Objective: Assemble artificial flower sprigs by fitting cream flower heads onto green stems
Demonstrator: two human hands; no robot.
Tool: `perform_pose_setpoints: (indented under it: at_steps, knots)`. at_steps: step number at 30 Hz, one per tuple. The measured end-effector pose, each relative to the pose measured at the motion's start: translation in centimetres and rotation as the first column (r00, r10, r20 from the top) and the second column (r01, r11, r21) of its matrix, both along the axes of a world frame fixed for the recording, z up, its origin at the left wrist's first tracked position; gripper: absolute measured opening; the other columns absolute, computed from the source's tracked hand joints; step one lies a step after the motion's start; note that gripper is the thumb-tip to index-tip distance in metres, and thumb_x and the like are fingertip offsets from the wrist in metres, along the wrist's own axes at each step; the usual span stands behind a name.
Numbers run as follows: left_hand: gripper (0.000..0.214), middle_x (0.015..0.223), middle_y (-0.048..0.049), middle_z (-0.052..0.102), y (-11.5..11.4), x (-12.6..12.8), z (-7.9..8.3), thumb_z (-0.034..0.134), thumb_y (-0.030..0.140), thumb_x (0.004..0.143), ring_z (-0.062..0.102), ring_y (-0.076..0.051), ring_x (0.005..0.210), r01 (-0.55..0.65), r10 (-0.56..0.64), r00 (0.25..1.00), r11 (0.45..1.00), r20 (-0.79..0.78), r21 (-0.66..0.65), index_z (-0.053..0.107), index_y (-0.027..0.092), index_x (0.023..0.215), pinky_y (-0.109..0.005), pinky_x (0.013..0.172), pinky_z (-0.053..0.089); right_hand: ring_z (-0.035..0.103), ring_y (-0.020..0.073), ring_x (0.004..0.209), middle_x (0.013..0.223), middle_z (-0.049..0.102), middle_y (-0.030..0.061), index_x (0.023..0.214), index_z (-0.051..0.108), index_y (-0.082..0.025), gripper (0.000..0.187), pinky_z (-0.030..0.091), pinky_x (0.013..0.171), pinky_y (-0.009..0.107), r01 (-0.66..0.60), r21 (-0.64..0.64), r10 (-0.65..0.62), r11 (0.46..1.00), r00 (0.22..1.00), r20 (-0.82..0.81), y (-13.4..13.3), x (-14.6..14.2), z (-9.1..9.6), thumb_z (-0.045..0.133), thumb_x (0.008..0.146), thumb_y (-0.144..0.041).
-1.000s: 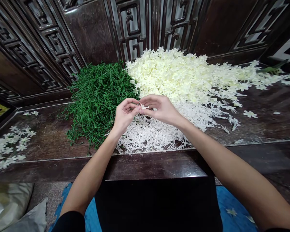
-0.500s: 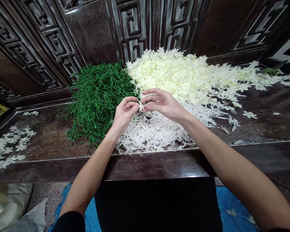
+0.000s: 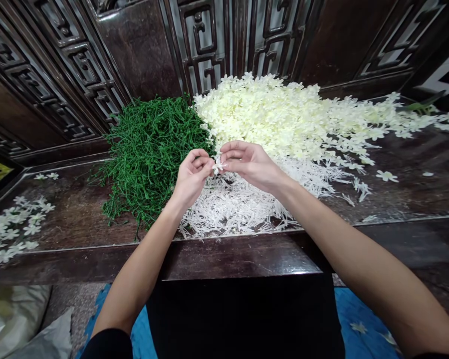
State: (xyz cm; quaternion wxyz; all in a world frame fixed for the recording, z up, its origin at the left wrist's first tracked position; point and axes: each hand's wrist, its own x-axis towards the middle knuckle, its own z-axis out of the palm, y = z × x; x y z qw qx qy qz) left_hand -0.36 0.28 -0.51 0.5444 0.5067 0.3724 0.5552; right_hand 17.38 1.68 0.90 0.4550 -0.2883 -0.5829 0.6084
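Between my fingertips is a small white artificial flower, its petals facing right. My left hand is closed in a pinch at the flower's left side. Thin white strands stick out of the flower toward my right hand, whose thumb and forefinger pinch at them; its other fingers curl loosely above. Left of my hands lies a heap of green plastic stems. Behind them rises a big pile of cream-white petal pieces. Below my hands spreads a layer of white stamen strands.
Everything lies on a dark wooden bench with a carved lattice back. Several assembled-looking flowers rest at the far left. A loose flower lies at right. Pale bags and a blue mat are below.
The flower between my fingertips shows more openly, with its strands pointing right. My right fingers have shifted slightly and curl more closely together. The piles look unchanged.
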Motion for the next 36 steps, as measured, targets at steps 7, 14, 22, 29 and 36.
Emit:
perform_pose_setpoints:
  at_steps: [7, 14, 22, 29, 36]
  knots:
    - [0.024, 0.075, 0.0013, 0.055, -0.2, -0.1, 0.1, 0.074, 0.02, 0.073, 0.056, -0.011, 0.073, -0.077, 0.102, 0.98, 0.986, -0.172, 0.145, 0.052, 0.021, 0.083, -0.026, 0.07, 0.048, 0.061, 0.0266, 0.115, 0.14, 0.054, 0.0115, 0.136, 0.056, -0.024, 0.074, 0.056, 0.097, 0.049, -0.063, 0.266, -0.01, 0.962, 0.965, 0.264, -0.9, -0.8, -0.3, 0.084, 0.068, -0.028]
    - [0.028, 0.074, 0.0016, 0.056, 0.0, -0.3, 0.1, 0.074, 0.021, 0.073, 0.056, -0.011, 0.072, -0.117, 0.155, 0.97, 0.973, -0.19, 0.198, 0.047, 0.021, 0.077, -0.028, 0.073, 0.049, 0.074, 0.021, 0.083, 0.092, 0.078, 0.0055, 0.088, 0.081, -0.023, 0.016, 0.062, 0.087, 0.047, 0.19, 0.245, -0.224, 0.951, 0.967, 0.12, -1.1, -1.7, -1.3, 0.078, 0.076, -0.034]
    - [0.025, 0.074, 0.001, 0.059, -0.1, -0.2, 0.2, 0.072, 0.018, 0.075, 0.056, -0.011, 0.07, -0.115, 0.143, 0.976, 0.979, -0.166, 0.17, 0.048, 0.021, 0.079, -0.027, 0.069, 0.048, 0.073, 0.0193, 0.07, 0.082, 0.077, 0.0053, 0.085, 0.081, -0.022, 0.016, 0.065, 0.075, 0.043, 0.19, 0.239, -0.227, 0.952, 0.964, 0.136, -1.1, -1.5, -0.8, 0.079, 0.074, -0.034]
    - [0.006, 0.074, -0.0009, 0.062, 0.6, -2.4, 1.0, 0.063, 0.021, 0.085, 0.056, -0.013, 0.067, -0.082, 0.311, 0.754, 0.918, -0.579, 0.388, 0.06, 0.021, 0.09, -0.026, 0.06, 0.04, 0.074, 0.0195, 0.07, 0.082, 0.076, 0.007, 0.087, 0.079, -0.018, 0.012, 0.065, 0.075, 0.042, 0.212, 0.282, -0.259, 0.936, 0.956, 0.139, -0.9, -0.5, 0.2, 0.072, 0.078, -0.021]
    - [0.019, 0.083, -0.0048, 0.07, -0.1, -2.9, 1.4, 0.048, 0.019, 0.093, 0.062, -0.016, 0.071, 0.212, 0.237, 0.397, 0.916, -0.887, 0.34, 0.065, 0.019, 0.1, -0.028, 0.065, 0.043, 0.075, 0.0211, 0.07, 0.076, 0.076, 0.0061, 0.081, 0.077, -0.016, 0.012, 0.067, 0.073, 0.039, 0.239, 0.261, -0.277, 0.935, 0.954, 0.116, -0.3, 0.2, 0.3, 0.078, 0.072, -0.024]
